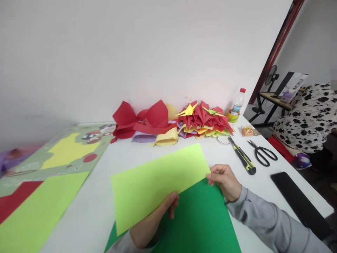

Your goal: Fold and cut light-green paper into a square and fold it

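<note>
A lime-green rectangular sheet of paper (158,182) is held tilted above a dark green sheet (200,218) on the white table. My left hand (155,219) grips its lower edge near the middle, thumb on top and fingers curled beneath. At the sheet's right corner, my right hand (223,179) pinches the paper between thumb and fingers. The dark green sheet lies under both hands and is partly covered by the lime-green one.
Folded red paper shapes (158,116) and a pile of folded paper (202,119) line the wall. On the right are a bottle (237,102), a cutter (243,158), scissors (262,153) and a black object (297,200). A decorated board (101,146) lies left.
</note>
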Motion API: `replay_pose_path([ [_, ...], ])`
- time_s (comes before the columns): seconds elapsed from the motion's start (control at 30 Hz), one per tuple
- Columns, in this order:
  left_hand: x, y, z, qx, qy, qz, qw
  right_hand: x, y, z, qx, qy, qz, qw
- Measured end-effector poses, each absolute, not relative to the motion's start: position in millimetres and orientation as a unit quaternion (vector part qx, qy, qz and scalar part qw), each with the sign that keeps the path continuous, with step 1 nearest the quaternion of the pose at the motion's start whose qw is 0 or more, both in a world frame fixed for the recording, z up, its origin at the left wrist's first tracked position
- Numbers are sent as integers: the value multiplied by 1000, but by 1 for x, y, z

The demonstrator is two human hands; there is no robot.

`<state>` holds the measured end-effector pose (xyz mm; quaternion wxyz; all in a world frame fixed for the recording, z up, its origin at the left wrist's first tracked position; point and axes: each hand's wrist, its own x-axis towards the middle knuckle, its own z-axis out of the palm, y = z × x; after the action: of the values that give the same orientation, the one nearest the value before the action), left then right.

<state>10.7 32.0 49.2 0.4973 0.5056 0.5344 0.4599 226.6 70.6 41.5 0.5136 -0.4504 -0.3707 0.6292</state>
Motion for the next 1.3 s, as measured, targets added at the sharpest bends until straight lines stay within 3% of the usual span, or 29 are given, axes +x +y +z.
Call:
replay_pose_path([
  [0.6,4,36,45,487,534,459,517,228,72,41,-436,-393,632,507],
  [1.3,-10,62,47,321,518,552,569,235,79,40,-455,-358,570,582],
])
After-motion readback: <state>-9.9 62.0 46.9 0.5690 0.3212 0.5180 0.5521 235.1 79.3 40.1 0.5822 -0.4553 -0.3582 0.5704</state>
